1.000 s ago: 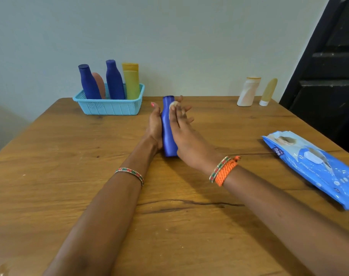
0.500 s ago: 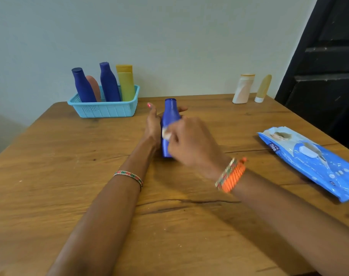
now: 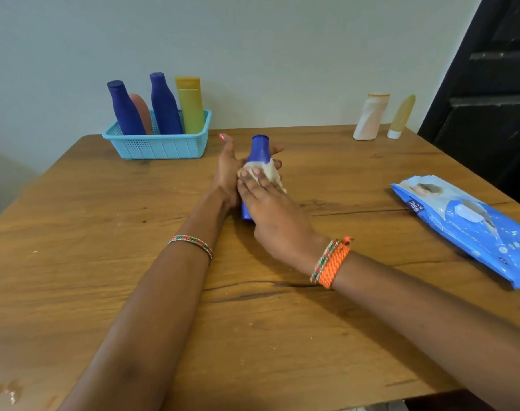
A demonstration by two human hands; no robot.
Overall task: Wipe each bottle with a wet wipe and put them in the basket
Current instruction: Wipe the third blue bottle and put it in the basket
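1. The left hand (image 3: 227, 170) cradles the blue bottle (image 3: 260, 152) from behind, fingers curled round it, its base near the bench (image 3: 74, 262)
2. The right hand (image 3: 270, 209) lies fairly flat, fingers straight, pressing a wet wipe (image 3: 267, 173) onto the bottle's front
3. To wipe well, I'd turn the bottle in the left hand so every side meets the wipe, neck and cap too
4. Keep the holding grip firm; a damp bottle likely slips
5. The basket (image 3: 160, 146) stands well apart, already holding four bottles
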